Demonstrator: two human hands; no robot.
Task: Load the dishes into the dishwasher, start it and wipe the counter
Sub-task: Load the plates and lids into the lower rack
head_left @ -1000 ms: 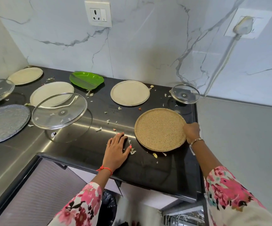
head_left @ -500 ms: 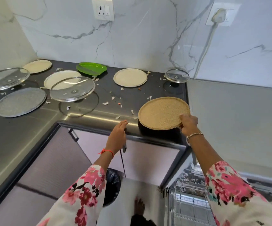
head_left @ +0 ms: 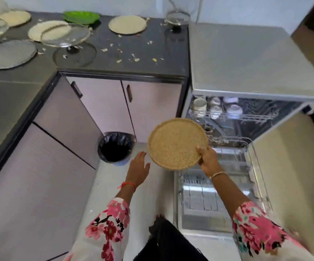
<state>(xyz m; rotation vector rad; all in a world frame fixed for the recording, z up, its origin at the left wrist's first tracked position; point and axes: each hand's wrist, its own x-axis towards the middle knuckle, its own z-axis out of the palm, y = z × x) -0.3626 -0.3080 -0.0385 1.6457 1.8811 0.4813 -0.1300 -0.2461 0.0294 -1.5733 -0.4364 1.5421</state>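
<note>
My right hand (head_left: 208, 159) grips the right rim of a round tan speckled plate (head_left: 177, 143), held tilted in the air above the floor, left of the open dishwasher (head_left: 246, 129). The dishwasher's lower wire rack (head_left: 254, 172) is pulled out; its upper rack holds white cups (head_left: 216, 108). My left hand (head_left: 138, 167) hovers open just left of the plate, apart from it. On the dark counter (head_left: 152, 46) lie beige plates (head_left: 127, 24), a green dish (head_left: 81, 16), a grey plate (head_left: 9, 53) and glass lids (head_left: 66, 34), with food scraps scattered about.
A bin lined with a black bag (head_left: 115, 146) stands on the floor below the cabinet doors (head_left: 103, 108). A small glass lid (head_left: 177, 17) sits at the counter's right end. The grey dishwasher top (head_left: 246, 59) adjoins the counter.
My right hand has carried the tan plate off the counter and down toward the dishwasher. My left hand left the counter edge and now hovers beside the plate. My view tipped downward.
</note>
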